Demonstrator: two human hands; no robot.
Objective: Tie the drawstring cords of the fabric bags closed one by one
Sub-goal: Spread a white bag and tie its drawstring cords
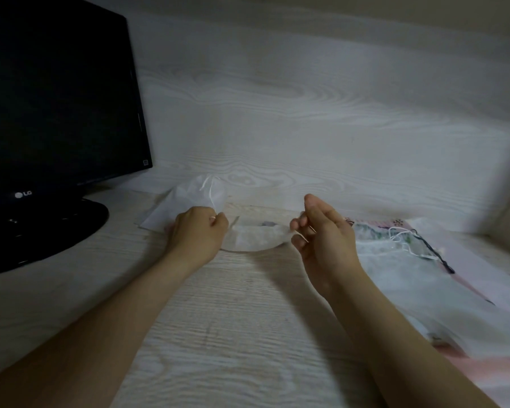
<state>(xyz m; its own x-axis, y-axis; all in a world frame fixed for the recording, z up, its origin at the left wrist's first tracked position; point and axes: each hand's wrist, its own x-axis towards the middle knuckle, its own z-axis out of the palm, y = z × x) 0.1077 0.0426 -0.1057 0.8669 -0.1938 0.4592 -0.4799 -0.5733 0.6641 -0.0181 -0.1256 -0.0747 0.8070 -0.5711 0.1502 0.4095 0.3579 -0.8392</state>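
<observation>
Head view: a small white fabric bag (256, 238) hangs stretched sideways between the two hands, just above the pale wood-grain bench (233, 319), with its shadow under it. The left grip (198, 231) is a tight fist, fingers curled round the bag's left end. The right grip (321, 231) is looser, thumb raised, with the curled fingertips pinching the bag's right end. Blur hides whether either one has the cord or only the cloth.

Just behind the left grip lies another white bag (195, 198), its neck gathered and a white cord (206, 187) trailing across it. To the right, near the right grip, a heap of sheer bags (395, 260) rests on a pink sheet (483, 275), with loose white cords (401, 234) and one dark cord (436, 251) on top. An LG monitor (56, 113) stands at the far left of the bench.
</observation>
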